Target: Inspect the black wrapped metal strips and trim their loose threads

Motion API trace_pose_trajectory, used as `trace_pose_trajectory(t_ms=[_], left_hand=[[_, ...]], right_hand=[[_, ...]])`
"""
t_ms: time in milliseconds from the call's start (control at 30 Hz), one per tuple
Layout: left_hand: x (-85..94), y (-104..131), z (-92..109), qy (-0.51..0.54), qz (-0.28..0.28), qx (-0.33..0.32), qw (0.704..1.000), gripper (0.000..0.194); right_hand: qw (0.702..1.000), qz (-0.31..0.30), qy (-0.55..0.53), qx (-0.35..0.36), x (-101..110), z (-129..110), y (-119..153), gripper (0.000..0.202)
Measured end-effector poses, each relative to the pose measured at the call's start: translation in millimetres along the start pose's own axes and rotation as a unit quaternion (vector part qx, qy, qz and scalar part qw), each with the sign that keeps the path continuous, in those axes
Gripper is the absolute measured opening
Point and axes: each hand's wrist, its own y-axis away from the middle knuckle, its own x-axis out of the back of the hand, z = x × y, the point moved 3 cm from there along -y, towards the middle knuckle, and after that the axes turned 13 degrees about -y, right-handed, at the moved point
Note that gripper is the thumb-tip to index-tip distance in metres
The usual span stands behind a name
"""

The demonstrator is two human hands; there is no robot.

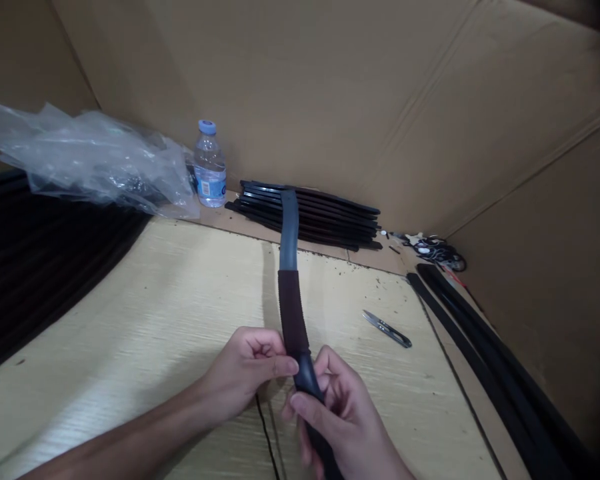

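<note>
A long, slightly curved dark strip (pixel 290 233) runs from the bottom centre up toward the back pile. Around its middle is a dark brown sleeve (pixel 293 310) with stitched-looking edges. My left hand (pixel 257 367) pinches the strip just below the sleeve, thumb on top. Lower and to the right, my right hand (pixel 337 413) is wrapped round the smooth black part, its thumb across the top. A thin black cord (pixel 266 427) hangs down below my left hand.
Thread snips (pixel 387 329) lie on the pale table (pixel 200 293), right of the strip. Behind are stacked black strips (pixel 330 217), a water bottle (pixel 210 167) and clear plastic (pixel 105 157). Dark strips (pixel 30 260) cover the left; more strips (pixel 480 347) and tangled cords (pixel 437 252) are right. Cardboard walls (pixel 300 87) enclose the area.
</note>
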Motion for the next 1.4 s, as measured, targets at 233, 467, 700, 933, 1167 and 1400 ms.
trace_pose_trajectory(t_ms=[233, 467, 700, 933, 1167, 1400], left_hand=[[3.2, -4.5, 7.9, 0.03, 0.029, -0.044, 0.998, 0.025], [2.4, -3.0, 0.4, 0.007, 0.037, -0.025, 0.999, 0.025], [1.2, -3.1, 3.8, 0.012, 0.032, -0.055, 0.998, 0.031], [5.0, -3.0, 1.4, -0.027, 0.026, -0.03, 0.999, 0.026], [3.8, -1.5, 6.7, -0.029, 0.008, -0.018, 0.999, 0.033], [4.1, -2.8, 10.8, -0.041, 0.024, -0.042, 0.998, 0.022]], right_hand=[[0.995, 0.06, 0.016, 0.071, 2.7, -7.8, -0.8, 0.022], [0.996, 0.039, 0.053, 0.056, 1.0, -7.3, -4.4, 0.022], [0.997, 0.054, 0.01, 0.061, 3.6, 5.3, 0.3, 0.03], [0.992, 0.054, 0.08, 0.077, 5.3, -1.0, -3.9, 0.028], [1.0, 0.004, -0.019, 0.005, 3.8, 6.3, -1.6, 0.045], [0.996, 0.053, 0.02, 0.069, 5.9, -3.1, -0.1, 0.022]])
